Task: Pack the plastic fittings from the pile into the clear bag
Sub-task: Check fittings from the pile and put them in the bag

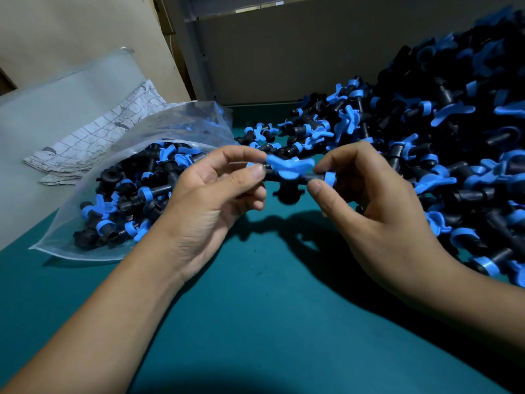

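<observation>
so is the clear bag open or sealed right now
Open: the clear bag lies on its side, its mouth gaping toward the pile, with black and blue fittings filling it.

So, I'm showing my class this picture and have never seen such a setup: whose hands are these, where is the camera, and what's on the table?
No machine here: a person works bare-handed, and the single camera sits on their head, looking forward and down. On the green table, the clear bag on the left is partly filled with black-and-blue plastic fittings. A big pile of them lies on the right. In the middle, the left hand and right hand together hold one fitting above the table, fingers pinching each end. Folded patterned cloth lies behind the bag.
</observation>
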A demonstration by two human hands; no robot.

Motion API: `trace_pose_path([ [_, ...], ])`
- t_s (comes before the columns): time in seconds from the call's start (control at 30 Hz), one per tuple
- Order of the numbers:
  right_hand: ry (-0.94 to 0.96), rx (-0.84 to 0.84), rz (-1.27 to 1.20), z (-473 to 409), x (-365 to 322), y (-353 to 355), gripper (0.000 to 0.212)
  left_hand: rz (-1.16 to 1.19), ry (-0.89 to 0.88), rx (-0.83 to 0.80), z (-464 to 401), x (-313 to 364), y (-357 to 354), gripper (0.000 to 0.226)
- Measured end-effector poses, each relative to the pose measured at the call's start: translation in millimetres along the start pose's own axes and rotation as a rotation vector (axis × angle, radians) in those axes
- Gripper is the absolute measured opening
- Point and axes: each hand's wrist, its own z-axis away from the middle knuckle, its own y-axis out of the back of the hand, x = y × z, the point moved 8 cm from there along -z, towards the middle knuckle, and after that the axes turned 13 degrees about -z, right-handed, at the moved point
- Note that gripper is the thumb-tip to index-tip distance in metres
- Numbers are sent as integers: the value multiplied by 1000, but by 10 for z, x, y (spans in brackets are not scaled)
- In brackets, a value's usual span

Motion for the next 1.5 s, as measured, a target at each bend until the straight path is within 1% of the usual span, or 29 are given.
trace_pose_path([
  [0.03,-17,-26,-8,3,4,-22,9,-85,-28,28,6,50,22,13],
  [0.1,-8,-113,24,12,-33,-93,10,-336,-139,104,25,218,89,9],
  [0.17,48,-199,88,41,-109,-175,14,-595,-265,153,56,424,140,9],
  [0.23,106,-238,158,72,-160,-227,14,-810,-321,165,81,553,213,10],
  [0.3,102,-230,220,79,-138,-238,13,-1035,-336,217,111,618,314,10],
  [0.37,58,-191,255,56,-81,-209,13,-1281,-375,339,156,695,403,8],
  [0.4,37,-160,260,41,-58,-183,13,-1372,-389,408,172,737,445,8],
  [0.47,-2,-100,269,13,-21,-130,13,-1474,-390,520,182,793,539,8],
  [0.53,-33,-64,280,4,2,-97,13,-1531,-382,607,178,817,610,11],
  [0.6,-47,-50,286,8,2,-85,13,-1543,-425,670,200,840,604,13],
  [0.67,-51,-48,290,15,-10,-84,12,-1511,-489,750,257,870,573,14],
  [0.73,-53,-52,289,16,-15,-91,11,-1470,-491,853,310,884,620,12],
  [0.8,-54,-52,288,14,-14,-89,10,-1507,-412,896,301,829,702,14],
  [0.9,-54,-54,297,9,-16,-86,10,-1671,-174,830,200,629,804,28],
  [0.97,-64,-60,302,13,-10,-88,10,-1732,-62,808,163,545,834,27],
  [1.0,-69,-61,300,15,-5,-89,10,-1746,-5,803,152,506,849,36],
  [1.03,-72,-56,301,20,2,-83,11,-1753,41,793,143,470,857,46],
  [1.07,-72,-41,318,21,11,-67,11,-1765,68,793,141,450,859,51],
  [1.1,-70,-15,360,25,24,-38,13,-1779,69,805,141,441,859,51],
  [1.2,-91,113,595,33,77,81,22,-1748,15,899,182,495,876,41],
  [1.27,-177,161,741,32,142,125,37,-1672,-17,976,226,562,901,38],
  [1.33,-315,135,828,32,278,139,49,-1611,-78,1018,259,613,882,38],
  [1.4,-447,64,860,34,421,136,53,-1585,-173,1028,288,650,793,36],
  [1.43,-475,26,864,32,468,130,52,-1572,-233,1014,298,665,719,33],
  [1.5,-454,-21,844,11,488,108,48,-1533,-380,923,293,682,522,26],
])
